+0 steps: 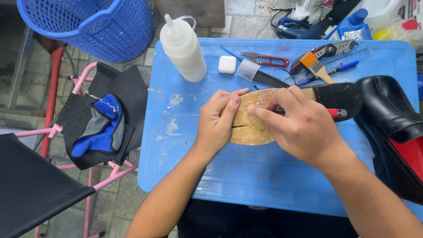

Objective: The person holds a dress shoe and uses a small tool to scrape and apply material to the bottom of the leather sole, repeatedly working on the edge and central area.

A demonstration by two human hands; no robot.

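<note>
The head view looks down on a blue plastic table (264, 176), where both hands work on a shoe sole (249, 128) lying tan side up near the table's middle; its black heel end (341, 97) points to the right; the left hand (218, 121) is clamped on the sole's toe end, fingers curled over the top edge and thumb pressed on the tan face beside a dark slit; the right hand (302, 125) is closed around a cutter with a red end (337, 113), pinching it like a pen, its tip hidden against the sole under the fingers; a black shoe with a red lining (392, 128) lies just beside the heel end at the table's right edge; behind the hands stand a white squeeze bottle (184, 48), a small white case (227, 64), red-handled snips (266, 59), a wooden-handled brush (317, 66), a blue pen (337, 70) and a clear ruler (348, 57); off the table to the left are a blue basket (92, 26) and a pink-framed stool (94, 132) draped with black and blue fabric (103, 128).
</note>
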